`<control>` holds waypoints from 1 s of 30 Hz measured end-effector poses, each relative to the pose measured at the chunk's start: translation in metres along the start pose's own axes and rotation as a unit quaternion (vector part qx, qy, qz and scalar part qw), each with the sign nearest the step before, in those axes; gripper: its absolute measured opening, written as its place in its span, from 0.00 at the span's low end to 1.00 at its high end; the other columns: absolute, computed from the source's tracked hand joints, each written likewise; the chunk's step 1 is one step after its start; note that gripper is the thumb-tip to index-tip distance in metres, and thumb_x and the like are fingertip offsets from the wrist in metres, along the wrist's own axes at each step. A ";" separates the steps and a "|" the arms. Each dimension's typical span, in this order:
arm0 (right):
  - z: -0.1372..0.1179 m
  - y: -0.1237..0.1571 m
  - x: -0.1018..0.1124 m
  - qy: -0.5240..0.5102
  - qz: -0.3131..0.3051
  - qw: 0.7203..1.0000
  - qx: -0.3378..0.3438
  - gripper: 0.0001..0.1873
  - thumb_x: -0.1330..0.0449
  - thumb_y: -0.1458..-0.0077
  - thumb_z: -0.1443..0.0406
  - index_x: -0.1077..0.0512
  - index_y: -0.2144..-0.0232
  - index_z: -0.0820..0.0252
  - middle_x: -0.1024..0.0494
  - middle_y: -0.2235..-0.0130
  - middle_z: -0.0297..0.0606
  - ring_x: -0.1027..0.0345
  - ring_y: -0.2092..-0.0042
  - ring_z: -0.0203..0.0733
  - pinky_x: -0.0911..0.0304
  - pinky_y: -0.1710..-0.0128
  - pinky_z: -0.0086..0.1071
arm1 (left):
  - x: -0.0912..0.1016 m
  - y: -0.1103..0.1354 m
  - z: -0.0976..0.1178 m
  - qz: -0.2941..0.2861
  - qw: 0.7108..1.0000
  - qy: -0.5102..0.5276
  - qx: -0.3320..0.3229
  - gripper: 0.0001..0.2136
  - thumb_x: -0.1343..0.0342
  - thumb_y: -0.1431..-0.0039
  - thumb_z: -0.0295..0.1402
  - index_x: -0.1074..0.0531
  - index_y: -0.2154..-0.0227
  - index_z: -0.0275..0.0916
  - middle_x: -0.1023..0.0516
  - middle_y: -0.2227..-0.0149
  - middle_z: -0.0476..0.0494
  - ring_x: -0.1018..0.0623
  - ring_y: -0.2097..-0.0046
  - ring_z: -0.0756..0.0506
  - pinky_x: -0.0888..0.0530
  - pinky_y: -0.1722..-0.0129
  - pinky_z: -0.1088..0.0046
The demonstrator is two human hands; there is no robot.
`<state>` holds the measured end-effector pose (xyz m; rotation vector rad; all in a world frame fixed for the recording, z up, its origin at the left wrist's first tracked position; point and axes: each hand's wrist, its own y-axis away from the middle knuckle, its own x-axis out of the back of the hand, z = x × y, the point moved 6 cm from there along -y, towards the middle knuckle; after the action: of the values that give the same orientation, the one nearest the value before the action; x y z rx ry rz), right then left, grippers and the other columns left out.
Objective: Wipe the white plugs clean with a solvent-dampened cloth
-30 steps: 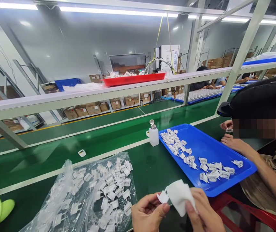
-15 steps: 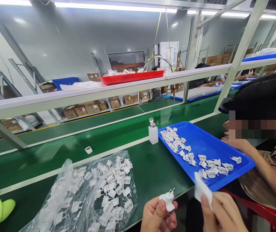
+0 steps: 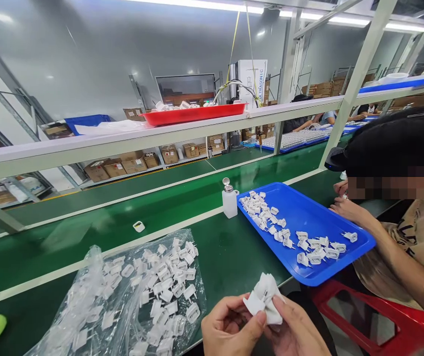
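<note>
Right now, step in hand: a white plug piece (image 3: pixel 253 302) is being rubbed with a white wipe (image 3: pixel 269 296); I judge this to be cleaning, part by part.
Left hand (image 3: pixel 230 329): fingers closed on the plug piece, pinching it at its near edge.
Right hand (image 3: pixel 297 333): closed around the wipe, pressing it against the piece.
Where the piece is: at the near edge of the green bench (image 3: pixel 234 257), well short of the blue tray (image 3: pixel 308 217) and to its left.
Next move, as a judgement: the piece needs turning in the fingers so the wipe meets its other faces, with a firm pinch so that it does not slip.
Blue tray: holds a loose diagonal scatter of white plug pieces; much of its floor is bare.
Clear bag (image 3: pixel 130 296): left of the blue tray, lying flat and open, heaped with many more white pieces.
Pump bottle (image 3: pixel 229 199): just beside the blue tray's left corner, upright.
Red tray (image 3: pixel 197 114): on the shelf above and behind the blue tray, with white items in it.
Co-worker's hand (image 3: pixel 347 210): at the blue tray's right rim.
</note>
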<state>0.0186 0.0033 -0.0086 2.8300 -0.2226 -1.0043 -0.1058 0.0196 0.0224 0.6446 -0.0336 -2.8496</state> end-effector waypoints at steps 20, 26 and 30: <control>-0.049 0.022 -0.011 0.471 -0.056 0.702 0.532 0.15 0.44 0.34 0.70 0.21 0.51 0.56 0.18 0.63 0.42 0.21 0.62 0.42 0.25 0.61 0.28 | -0.002 0.000 -0.026 -0.066 0.975 0.121 0.175 0.22 0.19 0.71 0.46 0.18 0.79 0.34 0.26 0.86 0.48 0.30 0.86 0.55 0.35 0.86 0.84; -0.041 0.004 0.003 0.328 0.038 0.888 0.320 0.14 0.42 0.34 0.59 0.18 0.55 0.54 0.21 0.64 0.42 0.27 0.65 0.42 0.28 0.67 0.29 | -0.005 -0.003 -0.036 -0.092 0.936 0.180 0.289 0.24 0.21 0.68 0.49 0.18 0.78 0.32 0.19 0.77 0.44 0.30 0.82 0.58 0.35 0.84 0.86; 0.000 -0.011 0.030 0.202 0.080 0.971 0.102 0.23 0.35 0.42 0.49 0.18 0.54 0.59 0.19 0.51 0.48 0.26 0.48 0.54 0.26 0.54 0.35 | -0.003 0.000 -0.048 -0.063 0.915 0.192 0.350 0.26 0.20 0.70 0.48 0.17 0.74 0.30 0.17 0.76 0.43 0.28 0.81 0.58 0.30 0.81 0.86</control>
<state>0.0428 0.0089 -0.0284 3.0564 -0.5229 -0.3769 -0.0825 0.0216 -0.0195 1.3678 -1.0121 -2.7247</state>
